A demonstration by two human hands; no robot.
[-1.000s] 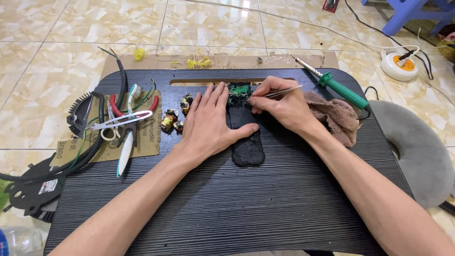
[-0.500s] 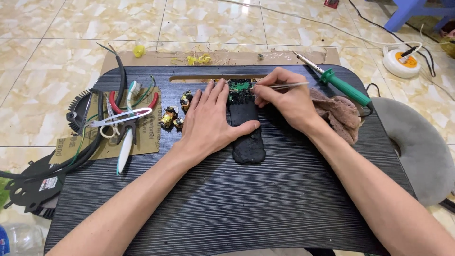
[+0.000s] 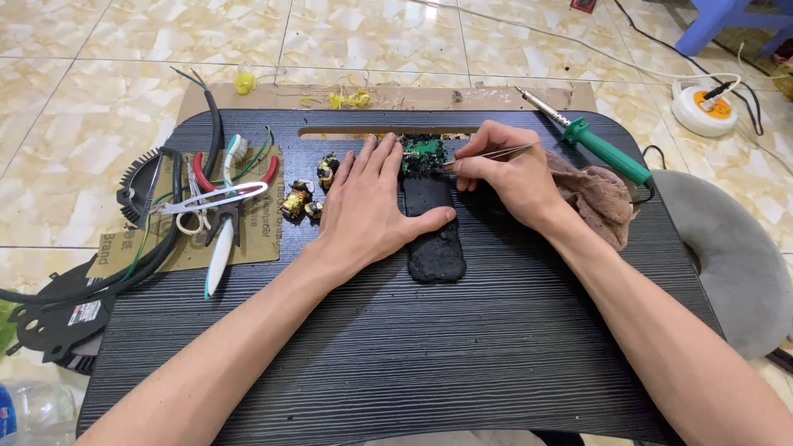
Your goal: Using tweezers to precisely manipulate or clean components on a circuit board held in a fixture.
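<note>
Tweezers (image 3: 487, 154) pinched in right hand (image 3: 512, 175) grip at green board (image 3: 424, 154); left hand (image 3: 368, 206) spread flat w/ thumb on black pad (image 3: 434, 235).

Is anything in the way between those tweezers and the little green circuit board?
Nothing visible. The right hand holds the tweezers with their tips at the green circuit board; the left hand lies flat beside it.

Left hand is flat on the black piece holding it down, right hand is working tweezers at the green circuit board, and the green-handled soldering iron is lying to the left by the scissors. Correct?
Not quite. The soldering iron lies to the right, beyond the right hand and beside the brown cloth, not by the scissors. The head view shows it. The rest holds: the left hand presses on the black piece, and the tweezers reach the green circuit board.
</note>
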